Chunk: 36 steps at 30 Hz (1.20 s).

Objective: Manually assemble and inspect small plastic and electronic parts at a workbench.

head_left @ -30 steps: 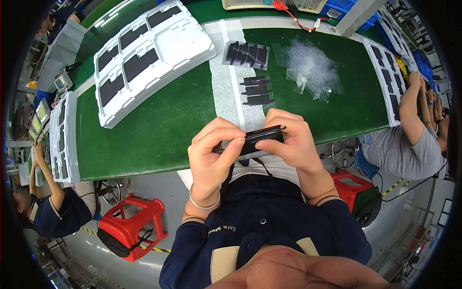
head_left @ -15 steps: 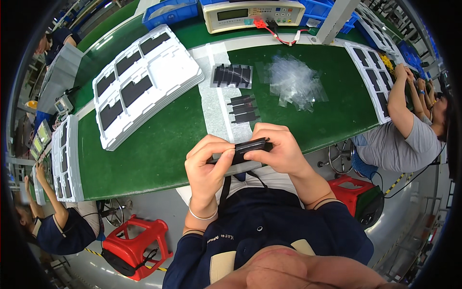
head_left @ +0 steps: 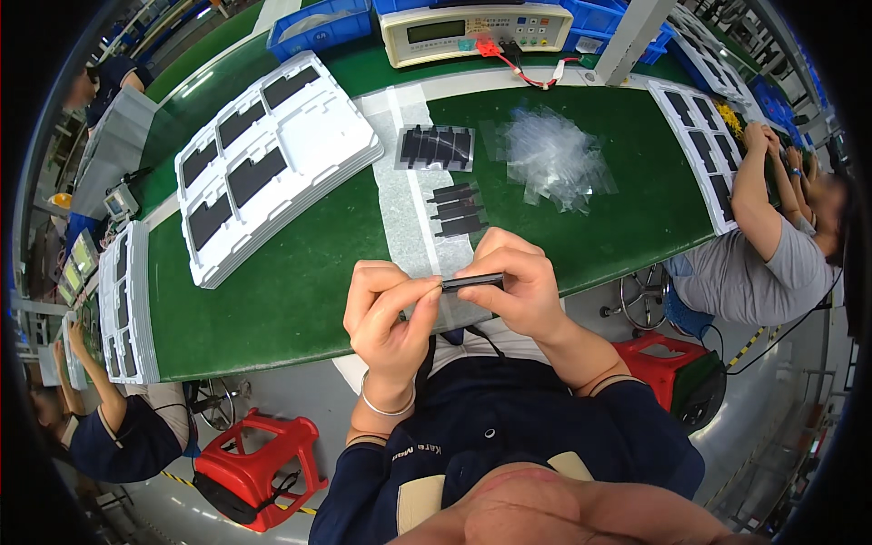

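Observation:
A slim black battery pack (head_left: pixel 480 282) is held edge-on above the near edge of the green table, between my two hands. At its left end, my left hand (head_left: pixel 389 313) is closed, with thumb and forefinger pinched at the corner. My right hand (head_left: pixel 520 289) grips the other end, thumb below and fingers over the top. Just beyond my hands lies a clear sheet with a few black adhesive strips (head_left: pixel 457 218). Farther back is a second sheet with several black strips (head_left: pixel 436 148). To its right spreads a loose pile of clear film pieces (head_left: pixel 556 159).
Left of me stand stacked white trays (head_left: pixel 341 136) holding flat black packs. A tester (head_left: pixel 477 32) with red and black leads sits at the back, beside a metal post (head_left: pixel 636 41) and blue bins (head_left: pixel 320 25). Co-workers sit on both sides, near red stools (head_left: pixel 259 463).
The pack has been tilted so its thin edge now shows instead of more of its face. My left fingers have shifted to pinch its left end.

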Motion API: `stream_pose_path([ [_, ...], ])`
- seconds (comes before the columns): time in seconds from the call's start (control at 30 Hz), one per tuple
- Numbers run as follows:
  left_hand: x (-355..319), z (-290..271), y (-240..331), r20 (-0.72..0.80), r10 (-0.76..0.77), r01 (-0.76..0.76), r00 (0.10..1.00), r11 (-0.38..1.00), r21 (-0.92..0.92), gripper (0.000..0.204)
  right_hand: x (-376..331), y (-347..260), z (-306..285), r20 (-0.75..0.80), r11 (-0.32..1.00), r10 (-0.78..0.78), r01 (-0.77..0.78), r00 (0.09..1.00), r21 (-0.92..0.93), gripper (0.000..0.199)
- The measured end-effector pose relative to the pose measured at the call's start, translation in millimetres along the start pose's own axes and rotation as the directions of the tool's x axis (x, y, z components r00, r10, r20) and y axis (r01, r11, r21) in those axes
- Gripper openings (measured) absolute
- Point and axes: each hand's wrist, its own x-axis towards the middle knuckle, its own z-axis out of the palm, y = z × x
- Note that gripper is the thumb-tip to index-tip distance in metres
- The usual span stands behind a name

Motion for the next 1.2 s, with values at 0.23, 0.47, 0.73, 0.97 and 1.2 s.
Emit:
stream_pose_path([
  [0.23, -1.6, 4.6, 2.1, -0.083, 0.129, -0.113, 0.988, 0.977, 0.18, 0.023, 1.8, 1.0, 9.1, -0.118, 0.982, -0.165, 0.152, 0.979, -0.111, 0.021],
  [0.47, -5.0, 11.0, 4.9, -0.122, 0.154, -0.114, 0.98, 0.952, 0.285, 0.024, 3.4, -4.5, 16.5, -0.166, 0.941, -0.248, 0.197, 0.954, -0.275, 0.02],
  [0.73, -5.7, 13.3, 2.7, -0.089, 0.208, -0.166, 0.974, 0.924, 0.343, 0.015, 4.1, -1.7, 19.7, -0.188, 0.938, -0.241, 0.179, 0.952, -0.298, 0.018],
  [0.97, -8.0, 20.0, -8.3, -0.049, 0.255, -0.221, 0.966, 0.907, 0.358, 0.022, 2.2, 4.4, 20.8, -0.229, 0.92, -0.237, 0.142, 0.944, -0.366, 0.017],
  [1.2, -12.5, 33.5, 6.6, 0.108, 0.042, -0.084, 0.993, 0.9, 0.427, 0.076, 8.9, 11.1, 29.0, -0.263, 0.736, -0.425, 0.161, 0.866, -0.658, 0.017],
])
